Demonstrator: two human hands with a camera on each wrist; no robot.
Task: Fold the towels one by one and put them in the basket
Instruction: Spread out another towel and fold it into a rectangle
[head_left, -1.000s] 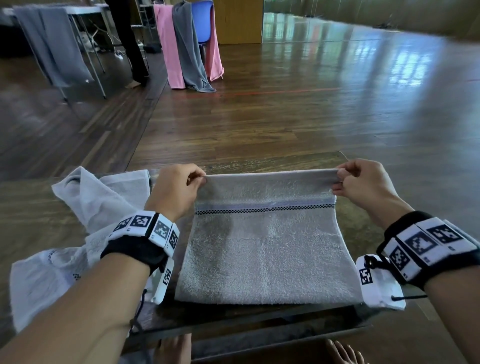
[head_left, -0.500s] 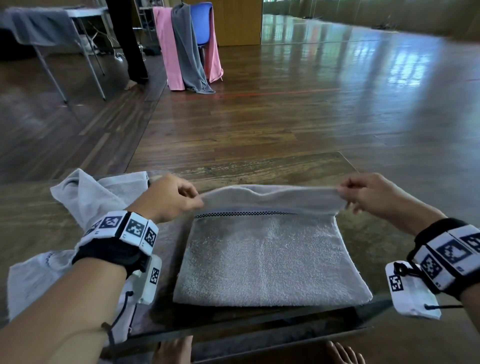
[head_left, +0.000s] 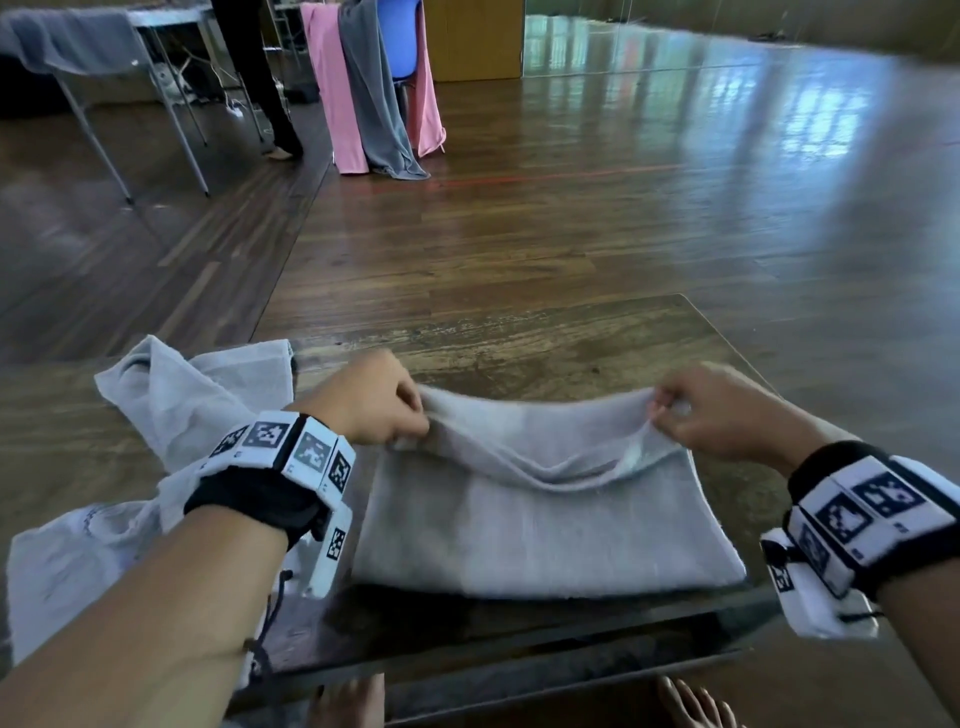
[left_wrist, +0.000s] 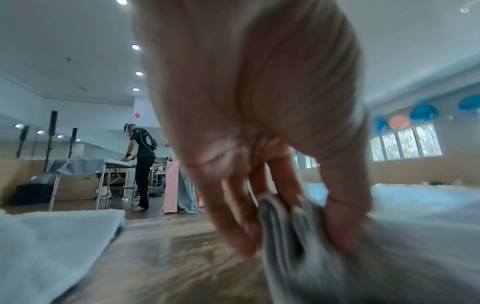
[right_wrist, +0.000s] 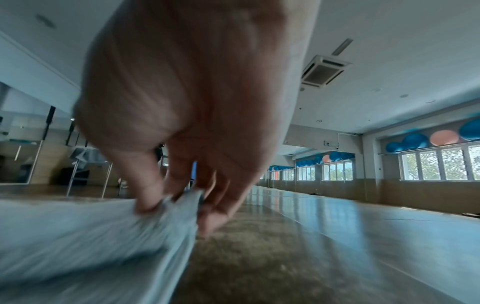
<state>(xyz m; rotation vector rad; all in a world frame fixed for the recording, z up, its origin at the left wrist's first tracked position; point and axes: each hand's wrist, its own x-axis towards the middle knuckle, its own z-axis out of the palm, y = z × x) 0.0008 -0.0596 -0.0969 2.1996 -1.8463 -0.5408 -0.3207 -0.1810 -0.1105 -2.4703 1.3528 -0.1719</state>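
Grey towel: a folded grey towel (head_left: 545, 525) lies on the near half of the dark wooden bench (head_left: 519, 338), toward 6 o'clock from the bench's centre. Its far edge is lifted off the lower layers and sags in the middle between the two hands.
Left hand: the left hand (head_left: 371, 397) pinches the towel's far left corner, at about 9 o'clock of the towel. In the left wrist view the fingers (left_wrist: 233, 216) and thumb close on bunched layers of cloth (left_wrist: 285, 226).
Right hand: the right hand (head_left: 719, 410) pinches the far right corner, at about 2 o'clock of the towel. In the right wrist view the thumb and fingertips (right_wrist: 145, 185) nip the cloth edge (right_wrist: 179, 205); the picture is blurred.
Wrists: both wrists wear black bands with white blocks printed in black-and-white square patterns.
Other towels: a loose, crumpled white towel (head_left: 171, 415) lies at 9 o'clock on the bench, just beside the left wrist.
Background: at 12 o'clock on the wooden floor, a pink towel (head_left: 332, 88) and a grey one (head_left: 374, 93) hang over a blue chair. At 11 o'clock a person's dark-clad legs (head_left: 260, 78) stand by a folding table draped in grey cloth.
Basket: not visible in any view.
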